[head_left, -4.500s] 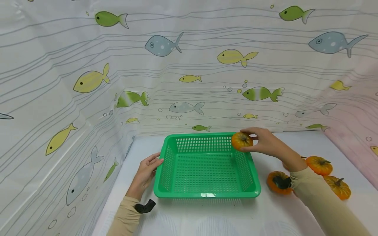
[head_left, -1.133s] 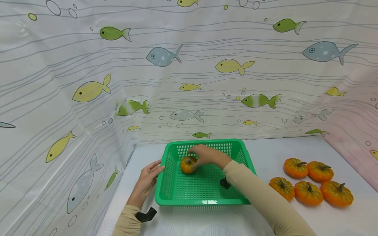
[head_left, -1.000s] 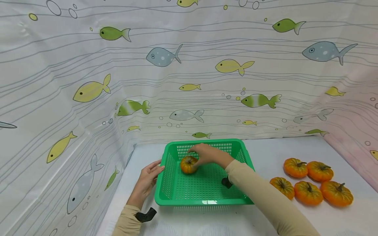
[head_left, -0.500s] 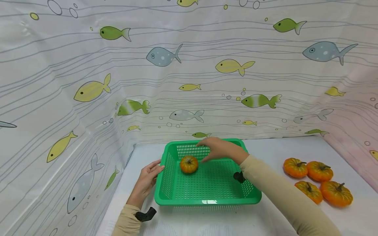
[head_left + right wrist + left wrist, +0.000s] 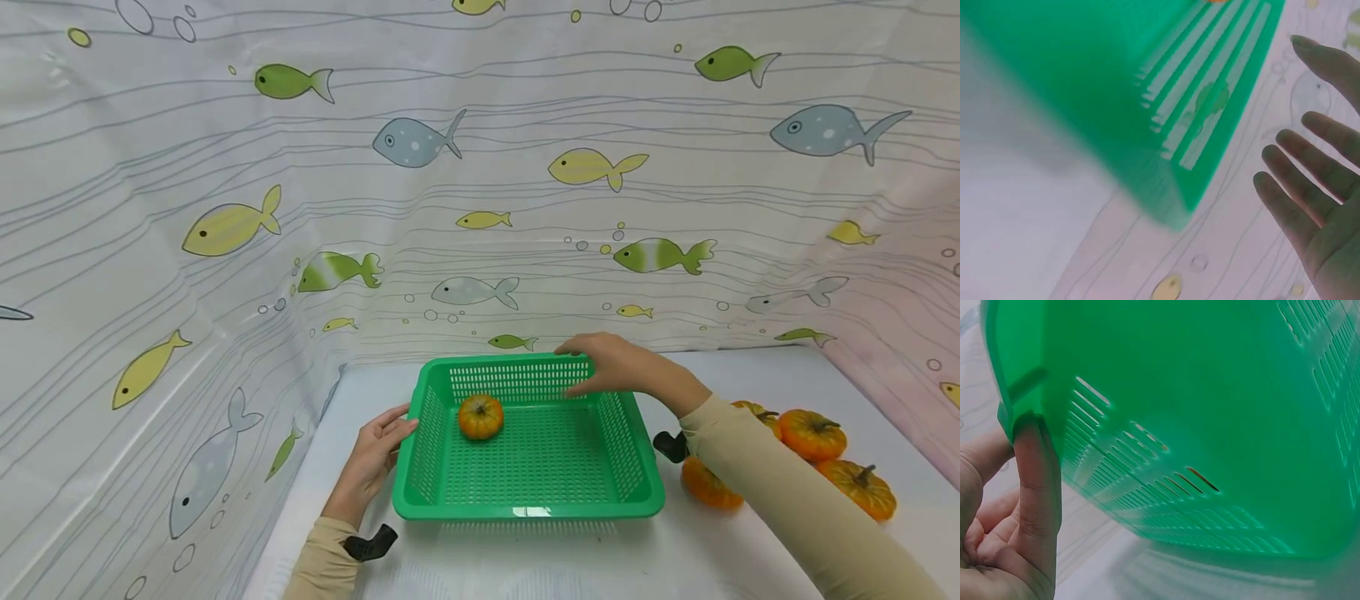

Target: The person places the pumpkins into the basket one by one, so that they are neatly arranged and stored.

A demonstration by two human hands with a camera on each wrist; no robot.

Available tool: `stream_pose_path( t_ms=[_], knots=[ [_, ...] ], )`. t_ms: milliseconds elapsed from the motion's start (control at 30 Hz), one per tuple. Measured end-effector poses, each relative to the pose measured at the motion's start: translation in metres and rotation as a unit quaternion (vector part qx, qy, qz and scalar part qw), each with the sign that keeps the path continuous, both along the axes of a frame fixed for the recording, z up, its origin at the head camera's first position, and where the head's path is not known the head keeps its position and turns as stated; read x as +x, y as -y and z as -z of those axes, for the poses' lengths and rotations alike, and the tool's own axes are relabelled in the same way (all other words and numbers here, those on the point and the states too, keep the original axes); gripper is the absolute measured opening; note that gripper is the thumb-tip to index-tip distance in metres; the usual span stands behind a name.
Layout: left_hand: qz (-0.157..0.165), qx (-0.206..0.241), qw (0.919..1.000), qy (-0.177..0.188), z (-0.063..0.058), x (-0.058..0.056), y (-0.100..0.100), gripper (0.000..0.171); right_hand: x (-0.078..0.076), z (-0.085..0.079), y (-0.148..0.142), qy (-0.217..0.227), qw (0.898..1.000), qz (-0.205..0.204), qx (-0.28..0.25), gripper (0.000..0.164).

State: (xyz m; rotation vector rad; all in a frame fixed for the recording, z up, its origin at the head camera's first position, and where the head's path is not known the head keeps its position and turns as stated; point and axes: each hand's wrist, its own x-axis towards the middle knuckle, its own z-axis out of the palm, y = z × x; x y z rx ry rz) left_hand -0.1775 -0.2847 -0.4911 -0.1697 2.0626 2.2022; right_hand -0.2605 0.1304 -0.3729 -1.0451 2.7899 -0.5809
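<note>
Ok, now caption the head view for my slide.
One pumpkin inside the green basket, left hand gripping the rim, right hand empty, more pumpkins alongside.

1. The left arm (image 5: 324, 554) extends from the near left, its beige sleeve (image 5: 318, 571) ending at the wrist.
2. The left hand (image 5: 372, 450) pinches between thumb and fingers.
3. The right arm (image 5: 795, 492), also sleeved in beige, slants from the near right toward the far middle.
4. The right hand (image 5: 621, 365) points left, fingers extended and slightly spread, thumb held apart.
</note>
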Motion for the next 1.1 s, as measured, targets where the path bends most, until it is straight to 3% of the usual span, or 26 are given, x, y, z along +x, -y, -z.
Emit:
stream_pose_path(
  t_ms=[267,467,833,1100],
  knots=[
    [-0.004,-0.002,1.0000,0.000,0.000,0.000,0.002,0.054,0.011,0.012,-0.050,0.028,0.999,0.032,-0.022,0.067],
    [-0.005,-0.003,1.0000,-0.005,0.001,0.001,0.000,0.054,0.016,0.024,-0.085,0.047,0.995,0.085,-0.021,0.072],
    [-0.004,0.000,1.0000,-0.004,-0.004,0.002,-0.002,0.056,0.030,0.030,-0.142,0.031,0.991,0.124,-0.031,0.073],
    [0.005,0.002,1.0000,0.000,-0.003,0.002,-0.002,0.057,0.038,0.041,-0.168,0.028,0.989,0.145,-0.013,0.069]
  ],
)
